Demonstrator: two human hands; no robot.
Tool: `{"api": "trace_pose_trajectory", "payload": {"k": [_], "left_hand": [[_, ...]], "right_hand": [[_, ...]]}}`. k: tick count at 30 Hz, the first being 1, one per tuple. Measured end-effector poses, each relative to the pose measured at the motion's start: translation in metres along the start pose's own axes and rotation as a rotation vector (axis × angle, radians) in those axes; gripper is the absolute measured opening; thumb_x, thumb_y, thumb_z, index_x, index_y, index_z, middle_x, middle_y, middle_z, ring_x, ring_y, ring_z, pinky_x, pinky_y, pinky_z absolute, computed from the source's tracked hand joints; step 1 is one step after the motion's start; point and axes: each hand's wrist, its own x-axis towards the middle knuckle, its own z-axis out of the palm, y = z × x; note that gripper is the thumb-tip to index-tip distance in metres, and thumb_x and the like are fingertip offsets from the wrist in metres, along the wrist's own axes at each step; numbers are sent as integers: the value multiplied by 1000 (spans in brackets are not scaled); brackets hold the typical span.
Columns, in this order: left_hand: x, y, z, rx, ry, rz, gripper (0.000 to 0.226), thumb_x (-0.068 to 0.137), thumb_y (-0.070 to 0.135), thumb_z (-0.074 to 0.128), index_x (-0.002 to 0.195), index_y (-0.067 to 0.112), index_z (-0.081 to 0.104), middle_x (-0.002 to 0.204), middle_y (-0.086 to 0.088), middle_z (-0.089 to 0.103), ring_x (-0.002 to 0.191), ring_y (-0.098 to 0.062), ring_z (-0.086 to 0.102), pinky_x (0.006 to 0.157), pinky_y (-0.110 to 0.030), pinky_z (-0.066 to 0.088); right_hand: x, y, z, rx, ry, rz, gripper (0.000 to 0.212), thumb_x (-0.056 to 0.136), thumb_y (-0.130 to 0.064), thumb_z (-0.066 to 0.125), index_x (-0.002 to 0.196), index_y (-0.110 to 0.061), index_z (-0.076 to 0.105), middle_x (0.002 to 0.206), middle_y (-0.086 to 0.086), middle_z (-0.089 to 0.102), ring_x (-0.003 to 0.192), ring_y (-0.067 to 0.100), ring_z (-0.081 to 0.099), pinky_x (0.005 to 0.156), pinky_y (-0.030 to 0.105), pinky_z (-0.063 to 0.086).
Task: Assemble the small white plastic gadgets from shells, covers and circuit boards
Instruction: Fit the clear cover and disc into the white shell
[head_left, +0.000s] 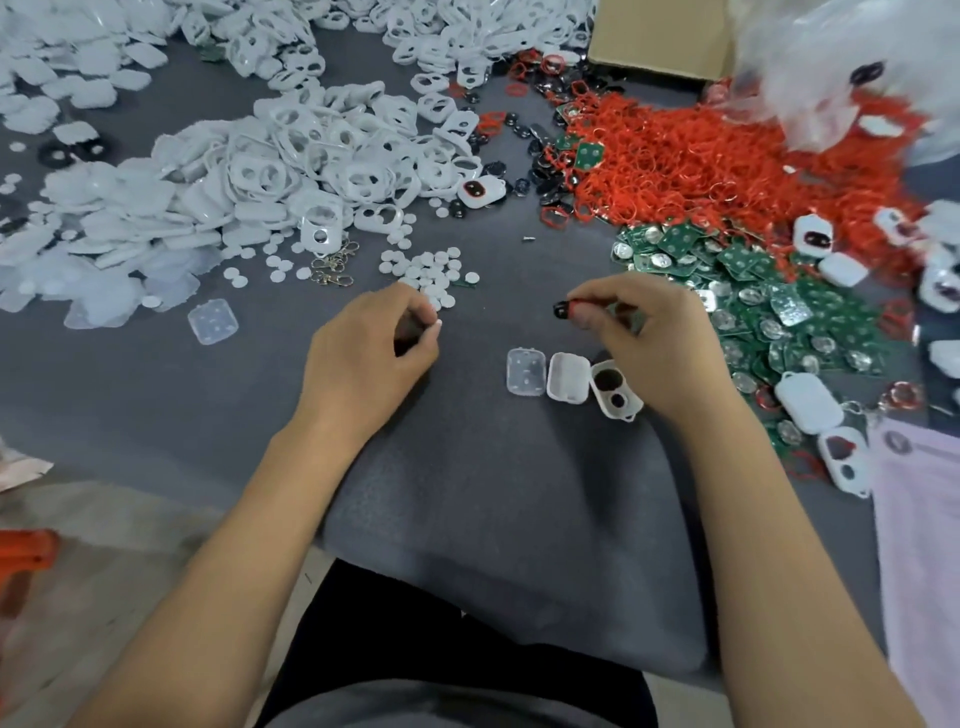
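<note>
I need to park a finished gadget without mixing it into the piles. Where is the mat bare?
Bare mat lies between the left hand and the three shells, and nearer the body. Crowded: white covers far left, red rings and green boards on the right.

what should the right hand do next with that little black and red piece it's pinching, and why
Probably lower the small black and red piece pinched by the right hand into the white cover with two holes lying just below it. That cover's openings are still empty, while a finished-looking cover by the pile shows a dark, red-rimmed insert. The left hand pinches something small and white, so it seems occupied.
</note>
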Motion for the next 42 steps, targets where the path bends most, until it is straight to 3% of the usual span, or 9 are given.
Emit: {"api": "trace_pose_trajectory", "payload": {"k": [5,10,14,24,27,31,35,39,42], "left_hand": [[-1,27,19,-171,-109,109,11,98,30,70,109,33,70,93,23,67,83,1,61,80,-27,52],[13,44,28,-148,-218,172,8,102,30,62,109,31,67,95,20,63,91,-6,60,82,-30,52],[11,51,34,-160,-294,246,6,103,24,60,107,26,64,101,12,63,97,-7,54,85,-28,47],[-1,65,46,-91,-360,448,9,102,15,60,110,16,63,104,8,61,98,-17,50,89,-45,45],[-4,61,44,-128,-396,458,6,102,15,61,107,18,62,102,9,61,95,-14,51,89,-39,45],[0,59,42,-263,-297,305,6,103,19,61,107,23,63,100,14,60,92,-7,58,82,-24,48],[14,61,44,-219,-201,134,15,101,30,65,115,29,63,96,18,65,91,-4,62,84,-32,54],[20,64,49,-76,-185,157,10,99,31,67,109,29,67,98,16,67,97,-5,59,86,-36,54],[16,67,53,-97,-70,205,18,100,26,66,117,21,67,107,11,66,106,-13,54,88,-27,46]], "right_hand": [[-7,6,-4,-61,-24,60,14,95,-18,72,103,-25,81,93,-7,75,86,19,68,81,47,55],[-8,4,-5,-63,-64,81,12,94,-18,75,100,-25,82,94,-8,75,87,11,66,81,31,53],[-13,2,-7,-1,0,139,13,95,-15,71,98,-25,79,88,-17,73,82,6,68,78,26,54],[-41,-13,21,-159,194,117,10,97,-14,67,99,-18,76,94,-6,71,86,12,64,76,28,49],[-47,-10,15,-98,184,140,10,96,-14,69,98,-18,77,91,-7,74,84,11,66,77,28,52],[-54,-4,8,-154,185,180,11,94,-22,73,96,-28,82,85,-9,65,78,8,59,68,29,47],[-55,-5,10,-274,172,200,16,94,-29,73,107,-34,80,89,-10,60,78,4,53,61,28,40],[-53,-8,10,-218,216,226,10,91,-25,74,100,-29,76,87,-11,65,77,6,57,66,32,50],[-56,-7,2,-174,295,190,8,93,-17,70,96,-22,76,88,-8,68,77,12,61,66,37,51]]}}
